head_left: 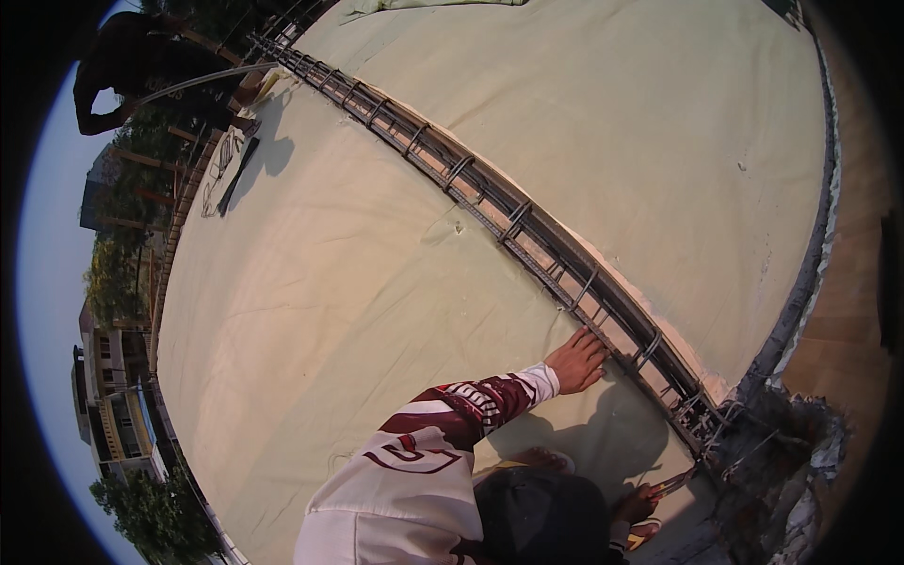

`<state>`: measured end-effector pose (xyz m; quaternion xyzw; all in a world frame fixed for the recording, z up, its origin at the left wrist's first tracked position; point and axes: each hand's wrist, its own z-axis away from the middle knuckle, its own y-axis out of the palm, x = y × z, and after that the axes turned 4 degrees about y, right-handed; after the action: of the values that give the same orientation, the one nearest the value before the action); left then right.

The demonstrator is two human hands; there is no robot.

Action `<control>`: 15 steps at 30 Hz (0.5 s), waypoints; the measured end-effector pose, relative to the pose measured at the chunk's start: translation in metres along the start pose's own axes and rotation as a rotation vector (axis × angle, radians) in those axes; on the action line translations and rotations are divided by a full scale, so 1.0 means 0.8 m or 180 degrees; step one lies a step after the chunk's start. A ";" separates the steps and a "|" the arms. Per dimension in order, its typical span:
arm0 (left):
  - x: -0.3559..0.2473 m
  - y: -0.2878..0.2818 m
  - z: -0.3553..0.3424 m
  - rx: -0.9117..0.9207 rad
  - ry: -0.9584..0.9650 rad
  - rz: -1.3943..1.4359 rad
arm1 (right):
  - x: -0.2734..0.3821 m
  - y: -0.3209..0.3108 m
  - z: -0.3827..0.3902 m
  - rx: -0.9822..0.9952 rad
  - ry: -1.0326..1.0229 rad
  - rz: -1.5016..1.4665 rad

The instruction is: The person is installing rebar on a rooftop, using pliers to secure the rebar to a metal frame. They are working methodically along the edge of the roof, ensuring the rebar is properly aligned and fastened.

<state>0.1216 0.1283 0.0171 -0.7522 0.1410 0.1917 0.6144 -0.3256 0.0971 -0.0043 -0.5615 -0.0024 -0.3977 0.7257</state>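
A long cage of steel reinforcing bars [460,172] with cross ties runs diagonally from the upper left to the lower right, along a timber-lined channel. My left hand [576,363] lies flat on the near edge of the cage, fingers stretched over the bar. Lower right, my right hand [637,506] is closed around red-handled pliers [674,483]. The tips of the pliers are close to the cage's end bars [702,424]; whether they touch is unclear. Pale sheeting [330,245] lies on both sides of the cage. My sandalled feet [544,459] are beside the dark cloth at my knees.
Rough broken concrete [800,452] borders the cage's lower right end. Another person [141,71] in dark clothes is at the upper left, beside a long curved rod [193,83]. Dark strips [238,176] and wire frames [219,160] lie there. Buildings [118,386] stand beyond the left edge.
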 end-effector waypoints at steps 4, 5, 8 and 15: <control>0.000 0.005 0.002 -0.0036 0.0000 0.0052 | -0.004 0.000 0.000 -0.0098 -0.0211 0.0018; 0.000 0.005 0.002 -0.0042 -0.0001 0.0061 | -0.005 -0.001 0.000 -0.0132 -0.0275 0.0040; 0.000 0.004 0.000 -0.0032 -0.0007 0.0055 | 0.000 -0.001 0.000 0.0003 -0.0031 -0.0144; -0.002 -0.006 -0.004 0.0070 -0.0029 -0.0024 | 0.019 0.002 0.021 0.0063 -0.0068 -0.1115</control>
<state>0.1226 0.1263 0.0223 -0.7451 0.1373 0.1913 0.6240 -0.3073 0.1021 0.0074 -0.5495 -0.1118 -0.5120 0.6507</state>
